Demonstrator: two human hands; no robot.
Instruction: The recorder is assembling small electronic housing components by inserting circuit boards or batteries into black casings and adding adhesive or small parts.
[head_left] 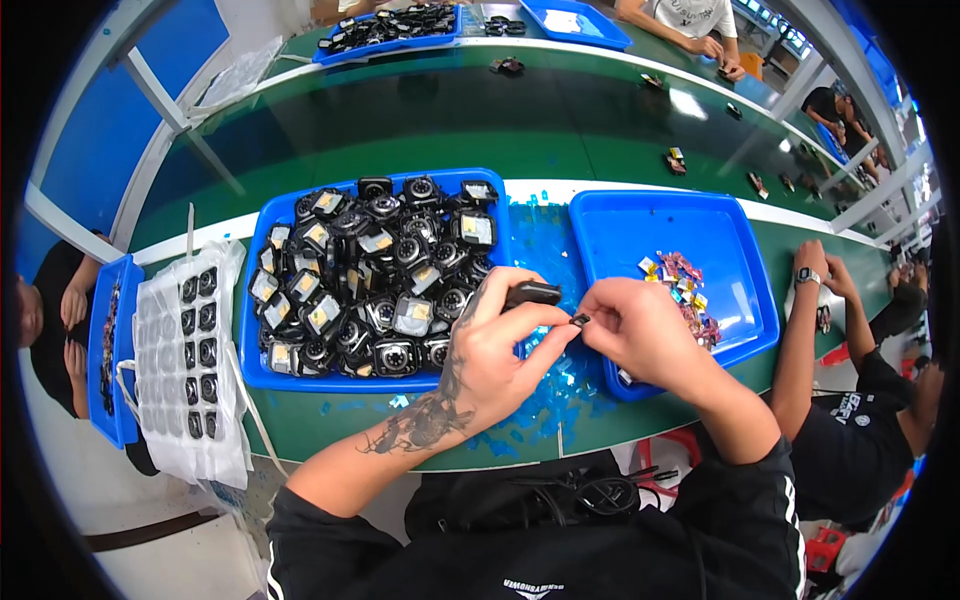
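Observation:
My left hand (pixel 497 345) is closed around a black smartwatch case (pixel 535 293), seen nearly edge-on above the index finger. The tips of its thumb and index finger meet my right hand (pixel 640 328), which is closed in a pinch. Between the fingertips of both hands is a small dark piece (pixel 579 320), too small to name. Left of my hands, a blue tray (pixel 246 330) is heaped with black smartwatch cases (pixel 385 265), some showing round sensor backs, others pale inner faces. A second blue tray (pixel 655 215), on the right, holds small pink, yellow and silver parts (pixel 690 290).
Blue film scraps (pixel 540 240) litter the green bench between the trays. A white blister tray (pixel 175 340) with watch cases stands at the left. Beyond is a green conveyor belt (pixel 420 110) carrying scattered parts. A co-worker's forearm (pixel 795 350) is close on the right; other people work around.

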